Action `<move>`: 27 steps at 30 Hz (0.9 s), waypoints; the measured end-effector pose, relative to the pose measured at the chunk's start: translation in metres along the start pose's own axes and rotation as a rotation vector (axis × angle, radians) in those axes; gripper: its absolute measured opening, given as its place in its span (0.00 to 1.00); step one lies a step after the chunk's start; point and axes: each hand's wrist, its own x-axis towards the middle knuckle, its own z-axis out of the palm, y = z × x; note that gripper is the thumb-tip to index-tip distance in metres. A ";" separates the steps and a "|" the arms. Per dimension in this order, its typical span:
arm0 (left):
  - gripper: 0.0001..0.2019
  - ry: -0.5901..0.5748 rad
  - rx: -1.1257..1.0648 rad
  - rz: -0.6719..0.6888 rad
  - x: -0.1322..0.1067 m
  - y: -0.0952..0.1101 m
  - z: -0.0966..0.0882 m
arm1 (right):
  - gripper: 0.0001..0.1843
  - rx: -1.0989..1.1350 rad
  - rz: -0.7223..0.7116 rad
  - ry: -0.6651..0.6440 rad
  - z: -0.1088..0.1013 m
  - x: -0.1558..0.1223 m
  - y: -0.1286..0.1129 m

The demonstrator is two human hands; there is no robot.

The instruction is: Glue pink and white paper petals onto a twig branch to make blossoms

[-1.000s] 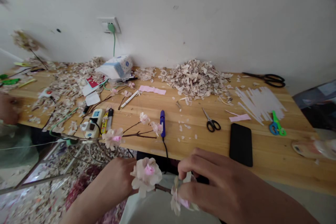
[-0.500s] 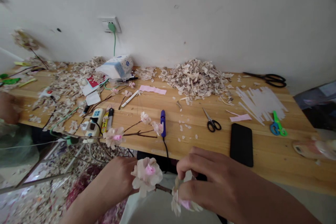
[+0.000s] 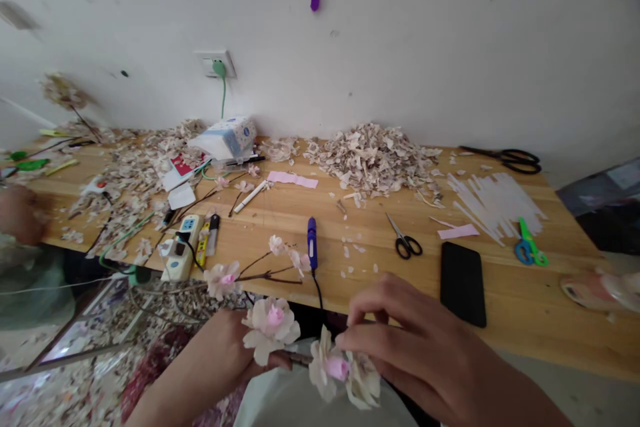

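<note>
My left hand [image 3: 223, 350] is closed around a brown twig [image 3: 300, 358], its fingertips partly hidden by a cream paper flower [image 3: 270, 330] with a pink centre. At the twig's right end sits a second cream flower [image 3: 337, 367], also pink in the middle. My right hand [image 3: 415, 340] has its thumb and fingers pinched at the upper edge of that second flower's petals. A thinner branching stem [image 3: 270, 275] with small pale blossoms rises beyond my left hand, over the table edge. Behind it lies a blue-purple glue gun-like tool [image 3: 312, 243] with a black cord.
A wooden table [image 3: 295, 227] bears a heap of dried petals [image 3: 375, 157], small scissors [image 3: 403, 237], a black phone [image 3: 463, 283], white strips [image 3: 500, 203], blue-green scissors [image 3: 530, 247] and a power strip [image 3: 183, 247]. Another person's hand [image 3: 20, 213] is at the far left.
The view has tilted up slightly. The held flowers have shifted left and turned, so the right one now faces me more openly. My right fingers stay at its petals.
</note>
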 end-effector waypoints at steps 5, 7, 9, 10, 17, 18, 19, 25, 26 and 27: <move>0.27 0.039 0.060 -0.008 -0.002 0.003 0.000 | 0.16 -0.052 -0.025 0.003 0.012 0.002 -0.001; 0.27 0.049 0.075 -0.004 -0.001 0.004 0.000 | 0.16 -0.037 -0.034 0.018 0.016 0.001 0.003; 0.28 0.049 0.080 0.000 0.002 0.005 -0.001 | 0.17 -0.019 -0.039 0.014 0.018 0.001 0.004; 0.28 0.051 0.080 0.002 0.003 0.005 -0.002 | 0.17 -0.008 -0.036 0.001 0.017 0.001 0.004; 0.29 0.079 0.085 -0.069 -0.004 0.000 -0.005 | 0.20 0.115 0.048 0.279 0.021 -0.010 0.007; 0.30 0.074 0.111 -0.098 -0.008 -0.001 -0.005 | 0.19 0.101 0.089 0.420 0.027 -0.014 0.015; 0.30 0.077 0.147 -0.133 -0.013 -0.003 -0.005 | 0.17 0.072 0.155 0.572 0.035 -0.017 0.027; 0.20 0.008 0.421 -0.388 -0.038 -0.011 -0.004 | 0.10 -0.064 0.539 0.694 0.109 -0.022 0.118; 0.18 -0.023 0.476 -0.403 -0.042 -0.013 -0.002 | 0.10 -0.067 0.542 0.647 0.123 -0.020 0.128; 0.18 -0.040 0.524 -0.417 -0.045 -0.014 -0.001 | 0.11 -0.072 0.536 0.607 0.136 -0.018 0.135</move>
